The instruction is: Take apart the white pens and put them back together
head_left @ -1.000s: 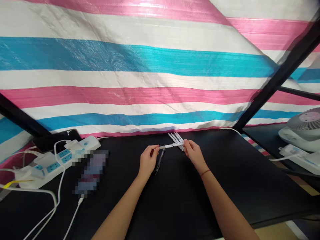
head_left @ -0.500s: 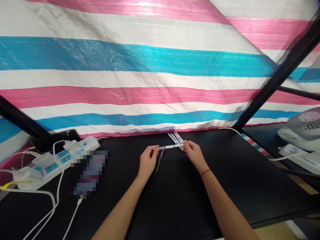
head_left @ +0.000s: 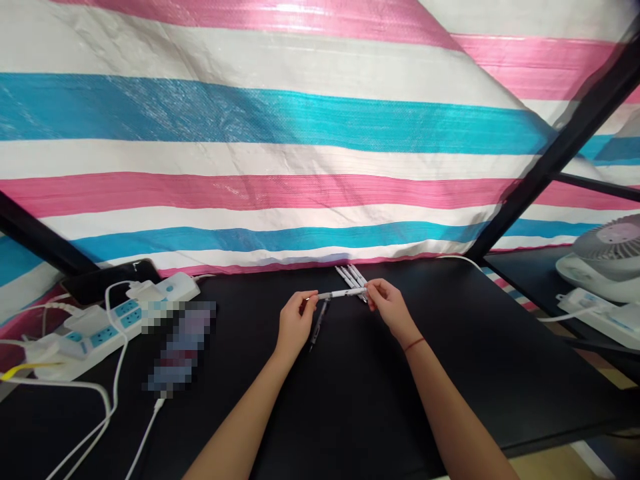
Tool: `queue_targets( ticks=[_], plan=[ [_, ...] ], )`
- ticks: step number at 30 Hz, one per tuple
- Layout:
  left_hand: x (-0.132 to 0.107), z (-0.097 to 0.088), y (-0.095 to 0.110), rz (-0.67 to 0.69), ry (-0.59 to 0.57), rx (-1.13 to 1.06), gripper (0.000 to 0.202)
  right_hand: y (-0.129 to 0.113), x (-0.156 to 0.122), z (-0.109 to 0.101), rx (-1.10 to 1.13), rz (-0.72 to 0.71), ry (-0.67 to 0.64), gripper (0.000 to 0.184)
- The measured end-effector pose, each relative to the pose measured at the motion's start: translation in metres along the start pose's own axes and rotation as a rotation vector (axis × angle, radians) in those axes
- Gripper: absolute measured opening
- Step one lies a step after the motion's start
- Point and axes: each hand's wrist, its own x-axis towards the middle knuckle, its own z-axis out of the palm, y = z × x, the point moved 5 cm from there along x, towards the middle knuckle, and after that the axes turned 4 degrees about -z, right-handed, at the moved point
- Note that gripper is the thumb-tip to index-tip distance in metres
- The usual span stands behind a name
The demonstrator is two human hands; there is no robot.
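Between my two hands a white pen [head_left: 345, 293] with dark marks is held level above the black table. My left hand [head_left: 298, 319] pinches its left, greyish end between thumb and fingers. At the other end, the fingertips of my right hand [head_left: 387, 303] are closed on the pen's white tip. Below and just right of my left hand lies a dark pen [head_left: 319, 327], slanting on the table. Behind the held pen rest several white pens [head_left: 354, 274] side by side, their near ends partly covered by it.
On the left a white power strip [head_left: 123, 319] carries plugs and cables, beside a dark phone [head_left: 110, 283] and a blurred-out device [head_left: 183, 347] on a white cable. To the right stand a fan [head_left: 610, 247] and another power strip [head_left: 607, 313]. A striped sheet [head_left: 300, 160] hangs behind the table.
My right hand has shifted very slightly, with its wrist a little to the right. The pen stays held between both hands, and my left hand looks unmoved.
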Motion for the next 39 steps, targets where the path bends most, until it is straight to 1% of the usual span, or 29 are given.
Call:
queue_targets(
  ticks=[2,5,7,10,12,15,17,19,21,24,28,32,35,39],
  plan=[
    [0.000,0.000,0.001,0.002,-0.002,0.003,0.022,0.001,0.001,-0.003,0.023,0.023,0.016,0.034],
    [0.000,0.000,0.001,0.003,-0.008,0.004,0.022,0.005,0.001,-0.007,-0.065,0.076,0.041,0.040],
    [0.000,0.000,0.001,0.002,-0.006,-0.002,0.022,0.004,0.001,-0.007,-0.092,0.047,0.013,0.041],
    [0.000,-0.001,0.000,-0.013,0.004,-0.007,0.023,-0.001,0.001,-0.005,-0.022,-0.016,-0.027,0.034],
    [0.000,-0.001,0.000,-0.026,0.010,-0.003,0.024,-0.001,0.000,-0.004,0.002,0.004,-0.028,0.033],
    [0.000,-0.002,0.000,-0.029,0.014,-0.012,0.025,0.002,-0.001,-0.003,-0.059,0.077,-0.046,0.038],
    [0.000,-0.002,0.001,-0.033,0.018,-0.029,0.025,0.002,-0.001,-0.003,-0.087,0.070,-0.067,0.040],
    [0.000,-0.002,-0.001,-0.057,0.014,-0.042,0.027,0.001,0.000,-0.003,-0.052,0.032,-0.065,0.037],
    [0.000,-0.001,-0.003,-0.097,0.000,-0.051,0.031,-0.001,0.001,-0.006,0.014,0.007,-0.036,0.034],
    [0.001,-0.001,-0.007,-0.143,-0.013,-0.064,0.036,-0.001,0.002,-0.009,0.121,0.026,0.020,0.031],
    [0.003,-0.002,-0.014,-0.179,0.027,-0.160,0.036,-0.002,0.003,-0.017,0.218,0.083,0.140,0.026],
    [0.006,-0.002,-0.024,-0.251,0.079,-0.318,0.040,0.002,0.005,-0.028,0.238,0.140,0.262,0.023],
    [0.008,-0.003,-0.029,-0.282,0.104,-0.364,0.041,0.005,0.006,-0.031,0.222,0.144,0.283,0.024],
    [0.008,-0.003,-0.029,-0.281,0.117,-0.397,0.037,0.005,0.007,-0.033,0.142,0.061,0.271,0.030]
  ],
)
